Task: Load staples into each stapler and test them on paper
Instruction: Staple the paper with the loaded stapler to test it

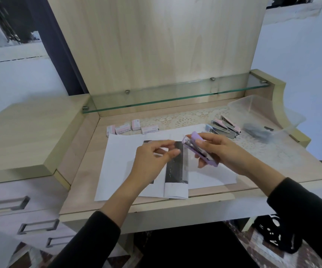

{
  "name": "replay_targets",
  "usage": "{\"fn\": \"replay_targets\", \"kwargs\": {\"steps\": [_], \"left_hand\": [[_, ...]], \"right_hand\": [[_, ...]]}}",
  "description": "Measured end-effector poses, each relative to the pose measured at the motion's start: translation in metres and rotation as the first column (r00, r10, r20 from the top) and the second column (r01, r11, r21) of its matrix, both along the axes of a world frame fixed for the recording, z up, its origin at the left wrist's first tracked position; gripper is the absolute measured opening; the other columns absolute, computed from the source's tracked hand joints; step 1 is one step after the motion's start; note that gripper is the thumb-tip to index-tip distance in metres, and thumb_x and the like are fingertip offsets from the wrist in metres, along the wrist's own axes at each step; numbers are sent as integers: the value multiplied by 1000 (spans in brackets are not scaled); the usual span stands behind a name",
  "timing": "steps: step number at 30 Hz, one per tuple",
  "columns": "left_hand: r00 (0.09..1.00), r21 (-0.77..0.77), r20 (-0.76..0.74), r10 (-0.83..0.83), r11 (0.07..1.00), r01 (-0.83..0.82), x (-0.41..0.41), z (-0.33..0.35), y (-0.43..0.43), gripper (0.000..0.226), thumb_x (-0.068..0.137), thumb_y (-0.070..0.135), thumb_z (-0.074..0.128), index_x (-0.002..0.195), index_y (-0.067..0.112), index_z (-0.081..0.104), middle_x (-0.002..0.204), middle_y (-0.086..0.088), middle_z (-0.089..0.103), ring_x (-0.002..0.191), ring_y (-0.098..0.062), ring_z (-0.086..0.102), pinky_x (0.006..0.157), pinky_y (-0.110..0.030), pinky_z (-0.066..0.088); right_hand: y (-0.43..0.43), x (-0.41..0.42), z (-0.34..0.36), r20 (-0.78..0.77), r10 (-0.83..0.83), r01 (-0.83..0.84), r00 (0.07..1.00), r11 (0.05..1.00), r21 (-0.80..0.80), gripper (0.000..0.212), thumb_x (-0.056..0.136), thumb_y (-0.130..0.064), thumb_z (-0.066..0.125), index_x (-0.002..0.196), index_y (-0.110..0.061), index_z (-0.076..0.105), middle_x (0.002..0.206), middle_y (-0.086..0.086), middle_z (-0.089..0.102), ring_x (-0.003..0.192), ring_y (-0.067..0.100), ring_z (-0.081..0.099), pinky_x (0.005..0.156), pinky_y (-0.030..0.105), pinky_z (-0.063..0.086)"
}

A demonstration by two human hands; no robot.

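My right hand (221,151) holds a small purple stapler (198,148) above the desk, tilted, with its metal underside and staple channel facing me. My left hand (153,161) hovers just left of it, thumb and forefinger pinched together on something small and pale, too blurred to name. Under both hands lie white paper sheets (121,163) and a folded sheet with a dark printed panel (175,171). Several small staple boxes (131,128) stand in a row behind the paper. More staplers (224,126), pink and blue with metal bases, lie piled at the back right.
A clear plastic container (262,113) holding dark items sits at the back right on a lace mat (185,118). A glass shelf (175,95) runs along the back above the desk. A raised drawer unit (26,136) borders the left side.
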State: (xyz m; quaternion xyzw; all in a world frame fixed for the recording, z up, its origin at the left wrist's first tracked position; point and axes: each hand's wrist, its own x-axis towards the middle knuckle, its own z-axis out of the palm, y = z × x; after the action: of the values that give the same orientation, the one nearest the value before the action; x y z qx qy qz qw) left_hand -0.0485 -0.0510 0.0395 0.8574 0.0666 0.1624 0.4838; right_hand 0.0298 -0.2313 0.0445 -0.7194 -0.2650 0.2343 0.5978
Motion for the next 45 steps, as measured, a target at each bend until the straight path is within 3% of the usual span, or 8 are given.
{"fn": "replay_targets", "kwargs": {"steps": [5,9,13,23,26,31,38,45], "left_hand": [[960,331,-223,-170,913,238,-21,-28,6,40,75,49,65,107,26,66,108,13,59,104,-2,50,93,-18,37],[977,356,-180,-118,918,176,0,-18,18,38,80,46,62,109,22,65,116,7,60,111,-10,49,95,-22,34],[967,507,-228,-109,835,214,47,1,25,41,83,40,63,118,20,60,128,2,55,120,-14,45,94,-23,30],[879,542,-450,-161,733,411,115,-9,21,79,70,37,77,137,19,37,138,-3,39,127,-21,31,104,-32,27],[916,541,-368,-161,764,352,118,-13,26,74,66,35,80,130,17,47,119,-3,45,117,-20,32,94,-28,30],[976,389,-109,-189,895,217,117,-9,32,8,80,18,69,88,20,66,89,7,57,90,-14,53,75,-18,38],[962,424,135,-238,891,161,107,30,29,11,84,15,64,84,24,60,81,16,59,76,2,54,68,-2,35],[954,528,169,-248,840,125,103,39,26,21,87,19,60,107,15,64,103,-1,65,94,-16,55,81,-18,40]], "right_hand": [[-22,10,-6,-51,-36,32,998,997,-69,28,87,-26,53,114,-17,53,82,5,69,58,27,59,42,18,42],[-28,13,-5,-10,-58,57,998,990,-127,28,86,-31,53,113,-24,54,79,3,67,60,26,54,47,22,41],[-28,16,-3,41,-79,84,996,988,-129,43,80,-50,49,117,-30,57,79,2,61,61,20,53,52,27,40],[-27,34,-9,120,-99,119,988,978,-173,28,84,-44,53,109,-32,58,80,5,68,59,18,55,61,31,46],[-25,41,-11,179,-97,132,979,971,-197,29,83,-41,57,111,-33,57,81,5,68,61,15,59,58,28,47],[-16,52,-14,219,-45,101,975,963,-251,25,80,-34,64,104,-37,58,80,9,61,62,17,59,56,20,44],[4,52,1,272,1,75,962,960,-270,25,79,-40,63,103,-37,58,77,0,68,52,5,54,53,21,44],[10,42,12,298,9,71,955,964,-257,26,76,-38,66,97,-25,60,67,-5,58,50,10,52,53,22,40]]}}
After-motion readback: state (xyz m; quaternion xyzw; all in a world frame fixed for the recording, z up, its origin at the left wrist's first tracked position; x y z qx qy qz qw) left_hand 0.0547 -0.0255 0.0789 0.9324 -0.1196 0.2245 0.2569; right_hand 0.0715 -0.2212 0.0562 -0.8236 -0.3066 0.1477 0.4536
